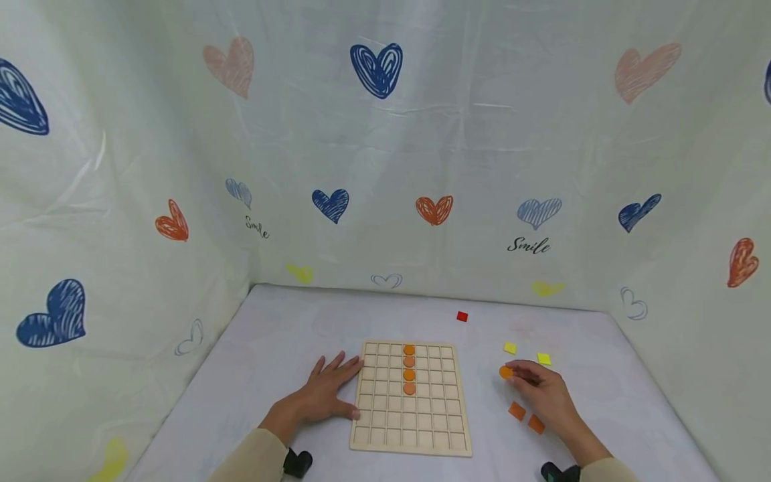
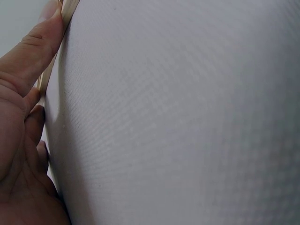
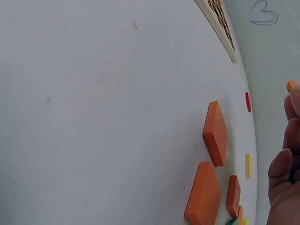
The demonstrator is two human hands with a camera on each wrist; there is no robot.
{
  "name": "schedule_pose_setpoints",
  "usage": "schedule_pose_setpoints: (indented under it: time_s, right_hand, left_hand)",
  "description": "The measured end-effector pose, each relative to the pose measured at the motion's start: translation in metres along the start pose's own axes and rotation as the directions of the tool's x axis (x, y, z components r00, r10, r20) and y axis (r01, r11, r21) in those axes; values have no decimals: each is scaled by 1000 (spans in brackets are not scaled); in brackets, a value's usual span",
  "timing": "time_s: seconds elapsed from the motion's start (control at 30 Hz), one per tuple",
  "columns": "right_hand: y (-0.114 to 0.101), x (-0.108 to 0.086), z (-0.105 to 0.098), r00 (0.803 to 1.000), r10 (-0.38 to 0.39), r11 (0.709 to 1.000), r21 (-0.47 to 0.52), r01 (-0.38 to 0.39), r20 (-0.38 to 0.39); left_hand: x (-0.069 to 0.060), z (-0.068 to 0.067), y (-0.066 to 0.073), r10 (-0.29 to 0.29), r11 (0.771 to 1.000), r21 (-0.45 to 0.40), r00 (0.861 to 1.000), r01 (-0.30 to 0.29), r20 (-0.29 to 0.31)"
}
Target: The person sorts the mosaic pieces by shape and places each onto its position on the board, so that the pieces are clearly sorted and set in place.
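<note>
A wooden grid board [image 1: 409, 438] lies on the table, with several orange discs [image 1: 409, 375] in one column running down from its top row. The left hand [image 1: 322, 395] rests at the board's left edge, fingers spread and straight; in the left wrist view the thumb of this hand [image 2: 23, 117] touches the board's edge [image 2: 70, 7]. To the right of the board the right hand [image 1: 545, 395] pinches an orange disc [image 1: 505, 372] between thumb and fingertips. The right wrist view shows that hand [image 3: 286, 173] at the right edge with the orange piece [image 3: 291, 86].
Two orange squares [image 1: 517, 411] lie just below the right hand, and two yellow squares [image 1: 510, 348] beyond it. A red piece [image 1: 462, 316] lies behind the board. In the right wrist view, a green piece [image 3: 232, 221] shows near more orange pieces [image 3: 204, 194]. Heart-printed sheeting surrounds the table.
</note>
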State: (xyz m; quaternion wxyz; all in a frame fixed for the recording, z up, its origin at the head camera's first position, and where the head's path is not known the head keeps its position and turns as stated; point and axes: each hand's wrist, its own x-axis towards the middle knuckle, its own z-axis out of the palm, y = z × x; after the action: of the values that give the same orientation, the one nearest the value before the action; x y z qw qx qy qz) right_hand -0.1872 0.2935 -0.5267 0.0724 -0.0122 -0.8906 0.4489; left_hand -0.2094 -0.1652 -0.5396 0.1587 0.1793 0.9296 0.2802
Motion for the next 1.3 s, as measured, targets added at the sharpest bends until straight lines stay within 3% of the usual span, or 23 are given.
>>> schedule_pose_setpoints:
  time_s: [0.57,0.87,1.3]
  right_hand:
    - [-25,9,29,986,139,977,151,-152,88]
    - [-39,11,36,992,85,975,199,-101,89]
    - [-48,11,64,996,47,977,206,-62,75]
  left_hand:
    - [-4,1,2,15,1000,-20,1000,-15,5]
    - [-2,-2,3,8,1000,0,1000,-8,-1]
    - [-2,0,1,16,1000,-14,1000,-16,-8]
